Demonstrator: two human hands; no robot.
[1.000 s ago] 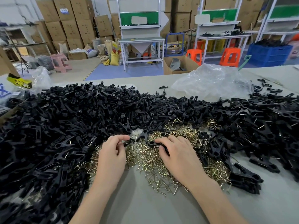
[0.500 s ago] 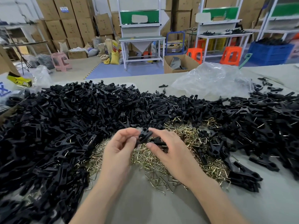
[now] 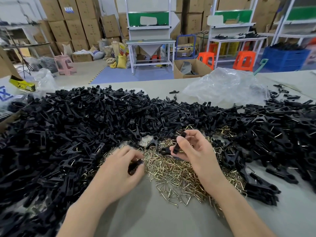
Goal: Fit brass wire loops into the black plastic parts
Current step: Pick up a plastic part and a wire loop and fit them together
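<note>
Head view. Left hand (image 3: 119, 170): fingers curled round a black plastic part (image 3: 135, 165), low at the near-left edge of the pile of brass wire loops (image 3: 172, 170). Whether a loop is also in the grip cannot be told.

Right hand (image 3: 196, 151): raised over the pile's far side, thumb and fingertips pinching a second black part (image 3: 176, 146), held roughly upright. The hands are apart, with the brass pile between and beneath them.

The loops lie loose and tangled on the grey tabletop (image 3: 150, 219), a few strays at the near edge. A large heap of black plastic parts (image 3: 68, 134) wraps the pile on the left and behind, touching it. On the right is a further heap of black clips (image 3: 273, 137), many showing a wire loop fitted. Behind the heaps, right of centre, a crumpled clear plastic bag (image 3: 225, 86) sits on the tabletop.

Beyond the tabletop:
- an open cardboard box (image 3: 189, 69) on the floor
- orange stools (image 3: 244, 60)
- a pink stool (image 3: 65, 65)
- a blue crate (image 3: 283, 57)
- white workbenches (image 3: 150, 41)
- stacked cartons (image 3: 68, 23) against the wall
</note>
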